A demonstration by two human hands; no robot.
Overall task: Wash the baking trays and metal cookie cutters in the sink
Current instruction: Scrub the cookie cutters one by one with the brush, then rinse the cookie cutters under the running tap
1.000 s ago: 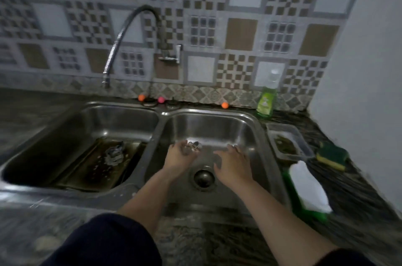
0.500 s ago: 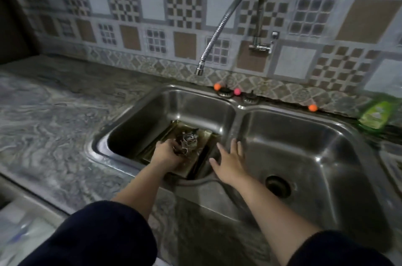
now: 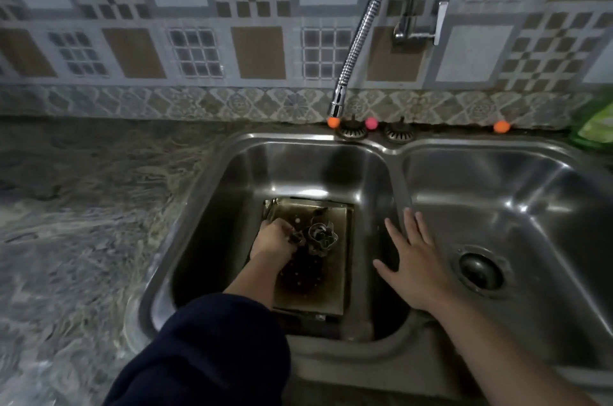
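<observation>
A stained rectangular baking tray (image 3: 331, 293) lies flat in the left basin of the steel double sink (image 3: 212, 239). On the tray rests a small pile of metal cookie cutters (image 3: 321, 237). My left hand (image 3: 273, 239) is down on the tray beside the pile, its fingers curled on a small dark cutter at the pile's left edge. My right hand (image 3: 411, 266) hovers over the divider between the basins, fingers spread, holding nothing.
The flexible faucet spout (image 3: 356, 40) hangs above the left basin's back rim, no water running. The right basin shows a drain (image 3: 481, 271). Two strainers and small coloured balls sit on the back ledge. A green soap bottle (image 3: 593, 120) is at far right. Marbled counter lies left.
The view swung from the right basin to the left one. My left hand carried a cutter across and now rests on the tray; my right hand followed to the divider.
</observation>
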